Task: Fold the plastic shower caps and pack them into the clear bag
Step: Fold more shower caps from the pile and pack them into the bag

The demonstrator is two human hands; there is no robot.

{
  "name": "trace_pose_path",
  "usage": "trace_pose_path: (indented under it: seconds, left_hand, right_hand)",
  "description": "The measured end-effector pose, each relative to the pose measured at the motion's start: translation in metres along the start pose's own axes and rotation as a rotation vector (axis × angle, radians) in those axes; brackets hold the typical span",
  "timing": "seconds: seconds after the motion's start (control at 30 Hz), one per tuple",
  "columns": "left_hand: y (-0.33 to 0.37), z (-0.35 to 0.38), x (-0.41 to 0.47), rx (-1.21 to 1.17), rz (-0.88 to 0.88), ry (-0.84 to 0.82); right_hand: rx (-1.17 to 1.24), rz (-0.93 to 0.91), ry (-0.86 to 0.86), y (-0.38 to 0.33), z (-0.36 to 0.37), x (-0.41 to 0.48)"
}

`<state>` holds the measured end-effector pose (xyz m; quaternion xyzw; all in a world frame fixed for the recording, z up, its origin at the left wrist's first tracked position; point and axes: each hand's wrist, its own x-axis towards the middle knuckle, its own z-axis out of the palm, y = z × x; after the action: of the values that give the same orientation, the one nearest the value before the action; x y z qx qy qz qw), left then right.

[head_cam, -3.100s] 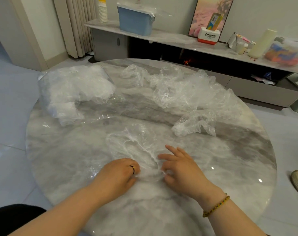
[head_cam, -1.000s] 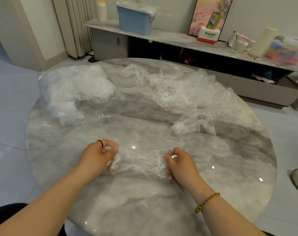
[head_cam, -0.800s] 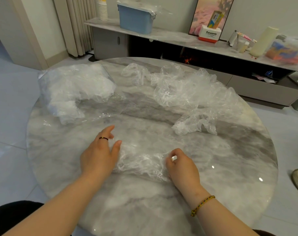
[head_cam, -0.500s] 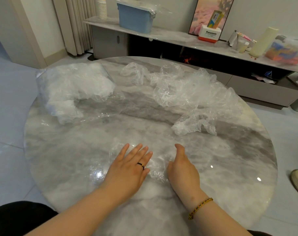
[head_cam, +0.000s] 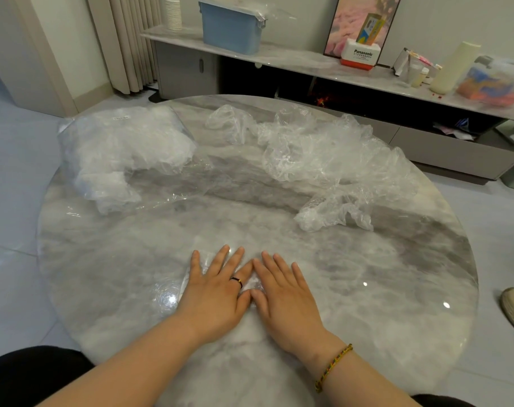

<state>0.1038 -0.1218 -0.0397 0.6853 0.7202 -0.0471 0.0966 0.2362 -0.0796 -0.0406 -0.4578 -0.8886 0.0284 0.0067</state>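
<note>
Pressing shower cap (head_cam: 254, 284) flat — left hand (head_cam: 214, 292), right hand (head_cam: 285, 295) both atop.

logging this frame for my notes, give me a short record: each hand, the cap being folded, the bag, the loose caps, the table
left hand: flat, fingers straight, pressing on the shower cap
right hand: flat beside the left, pressing the same cap
shower cap: flattened under both hands, at the near side of the table
clear bag: far left, bulging with white plastic
loose caps: crumpled pile, far right
table: round, grey marble pattern
</note>
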Motion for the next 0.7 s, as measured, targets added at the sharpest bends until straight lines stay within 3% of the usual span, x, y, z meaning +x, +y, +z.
trace_pose_path:
  seconds: [0.33, 0.5, 0.57, 0.7]
  left_hand:
    - [-0.001, -0.002, 0.005, -0.028, 0.039, 0.119]
    - [0.002, -0.003, 0.003, -0.061, 0.019, -0.038]
    - [0.000, -0.009, 0.003, -0.098, 0.030, -0.065]
    - [-0.012, -0.028, 0.006, -0.314, -0.056, 0.031]
  right_hand:
    - [0.050, 0.001, -0.068, 0.004, 0.002, -0.003]
    - [0.210, -0.115, -0.152, 0.008, -0.006, -0.003]
    - [0.281, -0.062, -0.178, 0.010, -0.014, 0.000]
    - [0.311, 0.208, -0.013, 0.020, -0.035, 0.002]
